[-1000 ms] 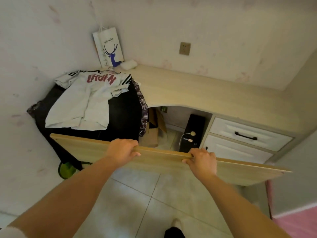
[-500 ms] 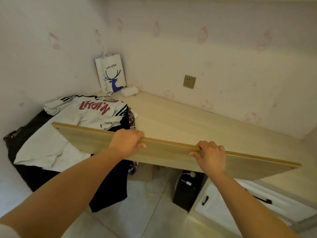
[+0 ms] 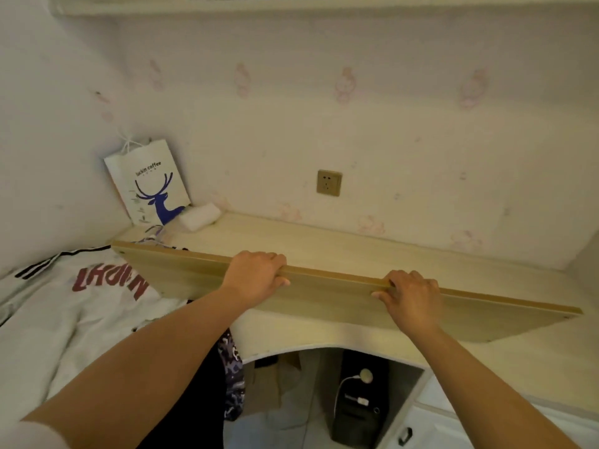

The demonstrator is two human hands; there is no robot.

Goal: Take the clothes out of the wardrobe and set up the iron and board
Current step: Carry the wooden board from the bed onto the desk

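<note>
Both hands, left [image 3: 256, 277] and right [image 3: 411, 294], curl over the top edge of a long, flat wooden board [image 3: 324, 296]. It is held on its edge above the smooth pale worktop [image 3: 356, 251]. A soft white shirt [image 3: 64, 306] lies crumpled to the left.

The wooden board [image 3: 324, 296] has been raised from floor height to over the desk [image 3: 372, 254] — its far edge is now carried above the desktop, gripped by the left hand [image 3: 256, 278] and right hand [image 3: 411, 298].
</note>
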